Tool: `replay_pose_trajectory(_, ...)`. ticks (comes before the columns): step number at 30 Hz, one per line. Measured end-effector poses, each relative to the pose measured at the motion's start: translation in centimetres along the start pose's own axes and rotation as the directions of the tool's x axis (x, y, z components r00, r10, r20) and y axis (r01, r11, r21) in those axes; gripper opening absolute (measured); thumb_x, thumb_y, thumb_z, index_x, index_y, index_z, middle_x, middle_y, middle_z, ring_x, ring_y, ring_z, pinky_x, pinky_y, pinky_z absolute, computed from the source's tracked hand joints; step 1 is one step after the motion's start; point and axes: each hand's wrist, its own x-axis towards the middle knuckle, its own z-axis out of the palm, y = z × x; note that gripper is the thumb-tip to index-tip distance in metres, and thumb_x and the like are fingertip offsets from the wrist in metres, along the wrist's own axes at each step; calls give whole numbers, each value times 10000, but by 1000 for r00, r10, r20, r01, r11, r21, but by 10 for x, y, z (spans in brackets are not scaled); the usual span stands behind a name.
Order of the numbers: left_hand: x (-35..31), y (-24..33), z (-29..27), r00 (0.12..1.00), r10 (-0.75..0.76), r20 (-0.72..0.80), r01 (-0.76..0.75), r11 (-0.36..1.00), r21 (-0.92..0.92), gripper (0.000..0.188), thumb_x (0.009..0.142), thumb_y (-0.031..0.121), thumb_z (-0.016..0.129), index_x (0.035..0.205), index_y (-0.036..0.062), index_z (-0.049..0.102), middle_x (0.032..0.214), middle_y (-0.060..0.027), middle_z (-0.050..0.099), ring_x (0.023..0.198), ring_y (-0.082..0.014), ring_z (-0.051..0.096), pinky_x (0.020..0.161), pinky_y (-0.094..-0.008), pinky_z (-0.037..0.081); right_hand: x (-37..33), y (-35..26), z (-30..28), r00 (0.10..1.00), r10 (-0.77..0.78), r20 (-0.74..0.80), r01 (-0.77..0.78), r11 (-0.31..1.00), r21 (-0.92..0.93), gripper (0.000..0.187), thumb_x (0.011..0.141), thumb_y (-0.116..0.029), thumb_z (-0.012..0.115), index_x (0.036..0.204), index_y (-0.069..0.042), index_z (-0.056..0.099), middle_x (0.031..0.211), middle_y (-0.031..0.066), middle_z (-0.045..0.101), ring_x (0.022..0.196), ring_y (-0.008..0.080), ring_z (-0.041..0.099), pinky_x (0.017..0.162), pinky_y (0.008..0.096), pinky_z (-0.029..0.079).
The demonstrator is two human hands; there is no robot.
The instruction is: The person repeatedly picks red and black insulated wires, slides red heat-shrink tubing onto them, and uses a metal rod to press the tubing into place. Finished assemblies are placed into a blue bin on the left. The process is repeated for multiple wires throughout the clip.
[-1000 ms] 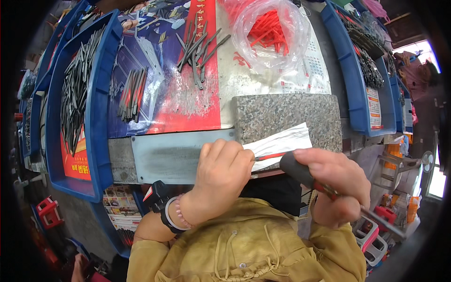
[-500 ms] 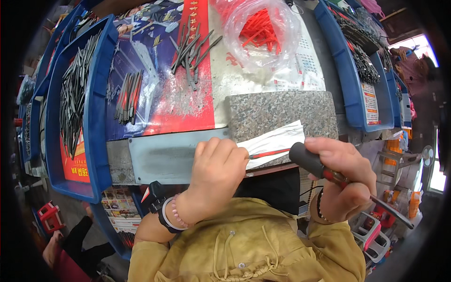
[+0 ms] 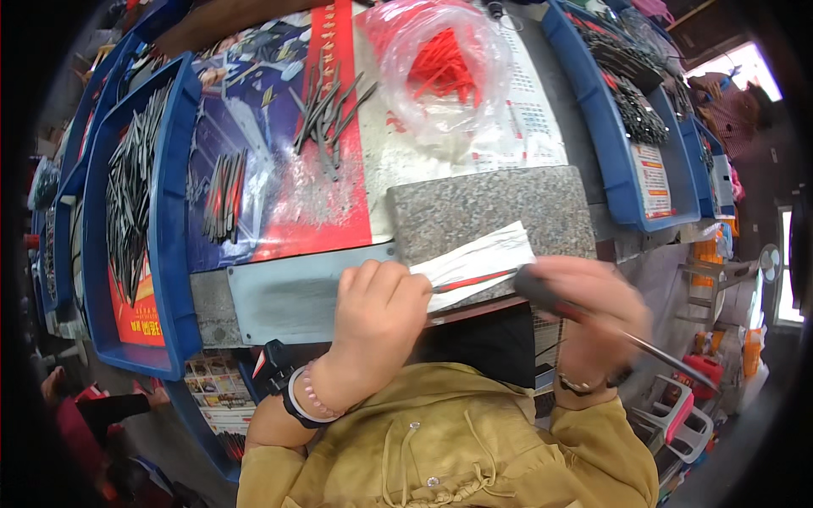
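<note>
Red strip (image 3: 476,279), clasped in the left grip (image 3: 379,306), could skid if the tool (image 3: 542,292), clenched in the right grip (image 3: 594,303), knocks it.

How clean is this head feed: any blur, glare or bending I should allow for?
Head view: the right grip is blurred, the left grip sharper; glare whitens parts of the clear bag; the bright opening at upper right is washed out; the large blue tray at left bows, and the corners go black.
</note>
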Motion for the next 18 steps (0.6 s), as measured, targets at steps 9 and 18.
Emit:
replay_pose_trajectory(9,-2,5,-13,999,35,20,-35,999,-10,86,821,-10,646,876,29,592,813,-138,557,782,-347,543,734,-435,409,-23,11,-42,994,97,-42,-105,954,-281,208,1006,-178,546,984,-9,665,902,123,671,814,288,636,761,354,508)
replay_pose_trajectory(18,-27,52,-45,990,-126,-67,111,975,-193,64,915,-17,616,961,-58,633,807,-189,629,692,-304,607,655,-369,494,-70,27,-9,837,440,324,-541,585,604,352,1034,-161,521,1350,-10,483,943,53,602,539,32,486,495,169,393)
